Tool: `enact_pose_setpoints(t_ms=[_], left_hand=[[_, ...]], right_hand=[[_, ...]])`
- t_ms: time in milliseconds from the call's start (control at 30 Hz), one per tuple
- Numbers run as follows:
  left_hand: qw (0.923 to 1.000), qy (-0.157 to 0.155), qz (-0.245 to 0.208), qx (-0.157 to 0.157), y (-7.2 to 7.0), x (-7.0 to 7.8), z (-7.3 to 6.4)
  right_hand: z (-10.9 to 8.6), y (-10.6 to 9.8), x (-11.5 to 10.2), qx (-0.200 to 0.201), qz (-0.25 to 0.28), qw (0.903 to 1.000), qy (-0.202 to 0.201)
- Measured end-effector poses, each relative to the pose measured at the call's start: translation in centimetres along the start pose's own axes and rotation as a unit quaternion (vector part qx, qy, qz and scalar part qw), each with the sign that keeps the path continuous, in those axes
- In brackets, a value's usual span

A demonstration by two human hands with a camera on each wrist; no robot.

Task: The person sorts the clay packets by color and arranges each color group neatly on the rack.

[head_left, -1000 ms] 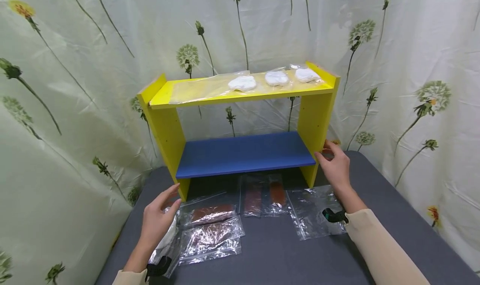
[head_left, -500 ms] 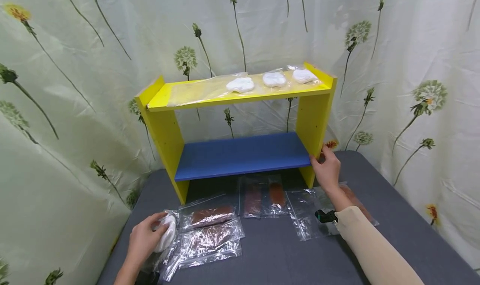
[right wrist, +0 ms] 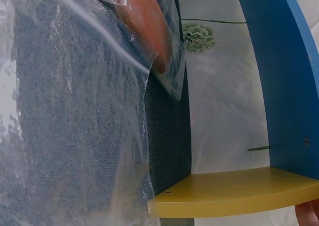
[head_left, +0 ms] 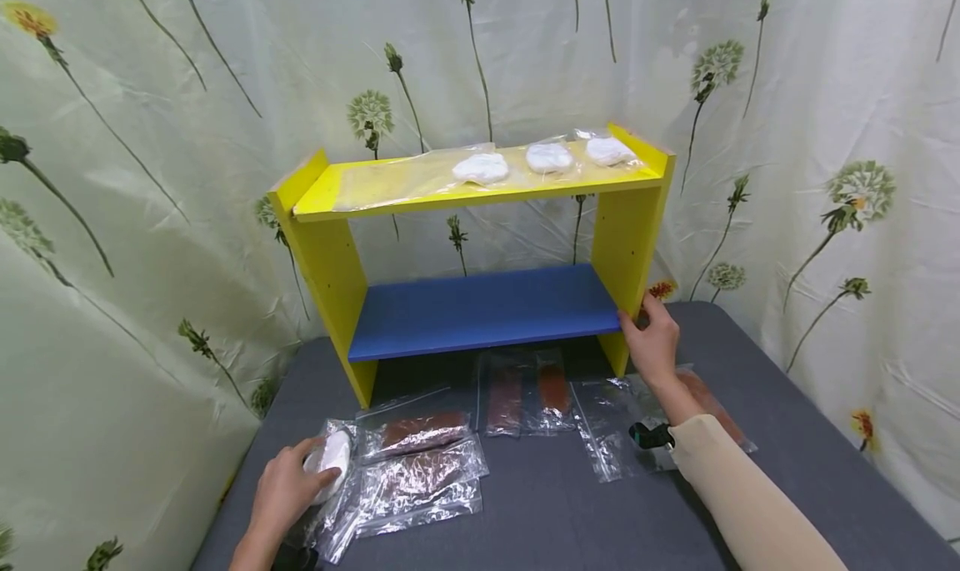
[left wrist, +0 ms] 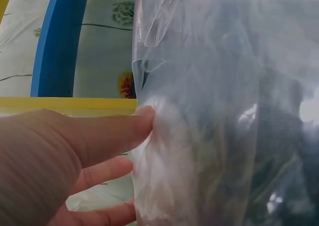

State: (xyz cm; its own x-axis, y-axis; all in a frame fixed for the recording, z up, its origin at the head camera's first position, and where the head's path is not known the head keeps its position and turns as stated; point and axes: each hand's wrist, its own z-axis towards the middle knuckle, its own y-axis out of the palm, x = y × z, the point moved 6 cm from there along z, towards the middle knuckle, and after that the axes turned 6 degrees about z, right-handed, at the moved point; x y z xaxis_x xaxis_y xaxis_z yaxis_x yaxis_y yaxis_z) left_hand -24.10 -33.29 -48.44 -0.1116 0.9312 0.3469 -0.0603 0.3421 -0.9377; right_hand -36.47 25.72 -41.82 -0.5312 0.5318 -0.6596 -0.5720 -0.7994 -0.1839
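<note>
Two hands hold things: the left hand (head_left: 283, 489) pinches a white pad (head_left: 333, 461) through its bag (left wrist: 209, 96), near the desk's (head_left: 562, 513) left edge, and the right hand (head_left: 654, 342) grips the front edge of the shelf's (head_left: 630, 229) right panel. The bag seems to meet the brown packs (head_left: 427, 432) just to its right, so lifting could drag one along, and slick film might let the pad slip. A tug on the panel could skew the shelf, shifting the three pads (head_left: 480, 168) between its top board's middle and right end.
</note>
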Motion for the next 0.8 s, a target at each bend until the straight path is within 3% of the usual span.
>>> enact_pose_setpoints(t_ms=[233, 433, 667, 800], left_hand=[[0.9985, -0.023, -0.041, -0.029, 0.47, -0.45, 0.30], [0.9958, -0.039, -0.080, -0.020, -0.05, -0.72, 0.40], [0.9919, -0.048, -0.112, -0.037, -0.06, -0.77, 0.47], [0.9886, -0.062, -0.134, -0.032, -0.25, -1.00, 0.54]], right_hand=[[-0.24, -0.07, 0.17, 0.003, -0.003, 1.0000, 0.000], [-0.11, 0.03, 0.07, -0.009, -0.002, 0.9999, 0.010], [0.11, 0.08, -0.02, -0.014, -0.002, 0.9998, 0.011], [0.29, 0.05, -0.20, -0.015, -0.005, 0.9998, 0.008]])
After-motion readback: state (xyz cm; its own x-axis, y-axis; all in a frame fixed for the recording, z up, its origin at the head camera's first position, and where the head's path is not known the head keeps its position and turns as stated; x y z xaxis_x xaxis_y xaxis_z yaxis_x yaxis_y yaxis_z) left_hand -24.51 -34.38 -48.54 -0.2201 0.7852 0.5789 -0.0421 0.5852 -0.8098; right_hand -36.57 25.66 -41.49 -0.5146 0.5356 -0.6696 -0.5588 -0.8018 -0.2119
